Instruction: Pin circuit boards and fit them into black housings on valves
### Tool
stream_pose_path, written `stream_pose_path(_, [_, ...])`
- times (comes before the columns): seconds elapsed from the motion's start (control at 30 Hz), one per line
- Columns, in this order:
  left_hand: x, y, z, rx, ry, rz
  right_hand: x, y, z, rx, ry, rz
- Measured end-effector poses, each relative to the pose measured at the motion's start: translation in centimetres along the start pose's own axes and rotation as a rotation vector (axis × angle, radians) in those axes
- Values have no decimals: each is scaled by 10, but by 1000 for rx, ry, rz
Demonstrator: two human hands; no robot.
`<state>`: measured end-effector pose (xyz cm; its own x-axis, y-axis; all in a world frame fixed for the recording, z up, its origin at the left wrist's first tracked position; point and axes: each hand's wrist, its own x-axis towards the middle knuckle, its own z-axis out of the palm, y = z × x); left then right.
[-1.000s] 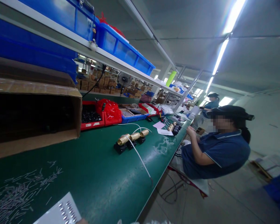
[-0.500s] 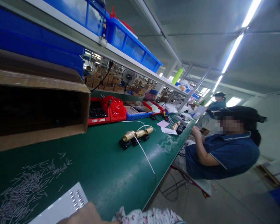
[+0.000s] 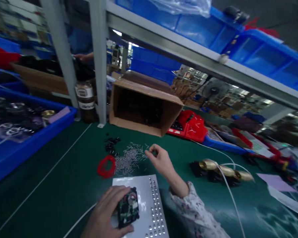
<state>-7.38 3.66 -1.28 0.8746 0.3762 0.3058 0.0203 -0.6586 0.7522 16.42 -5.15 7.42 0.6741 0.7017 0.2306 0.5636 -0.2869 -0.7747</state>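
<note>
My left hand (image 3: 105,211) wraps around a square black housing with a green circuit board (image 3: 128,206), holding it over a white plate (image 3: 142,191). Rows of small shiny round studs (image 3: 155,205) line the plate's right side. My right hand (image 3: 161,160) is raised at the right end of a pile of thin metal pins (image 3: 129,158). Its thumb and forefinger are pinched together, and anything between them is too small to make out. Left of the pins lie a red ring-shaped bundle (image 3: 106,166) and small black parts (image 3: 111,145).
An open cardboard box (image 3: 139,129) stands behind the pins. A blue tray of parts (image 3: 52,129) is at the left. Brass cylinders on black bases (image 3: 220,168) with white cables lie at the right. Red bins (image 3: 193,127) and a shelf (image 3: 164,34) run along the back.
The view has swung left and down. My left hand with the circuit-board housing has come into view. My right hand shows beside the pins; earlier a hand was at the plate's edge.
</note>
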Motion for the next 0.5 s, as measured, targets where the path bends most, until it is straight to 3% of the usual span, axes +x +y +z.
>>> stream_pose_path(0.07, [2,3,-1,-25,-21,8,10,-6,25,-138,-292,-140])
stream_pose_path(0.13, [4,6,-3,-60,-41,-12,19,-15,51,-226,-482,-253])
stream_pose_path(0.37, [6,10,-7,-78,-85,-32,57,-39,126,-405,-599,-423])
stream_pose_path(0.5, [4,-1,-3,6,-34,39,57,-48,141,-534,-645,-491])
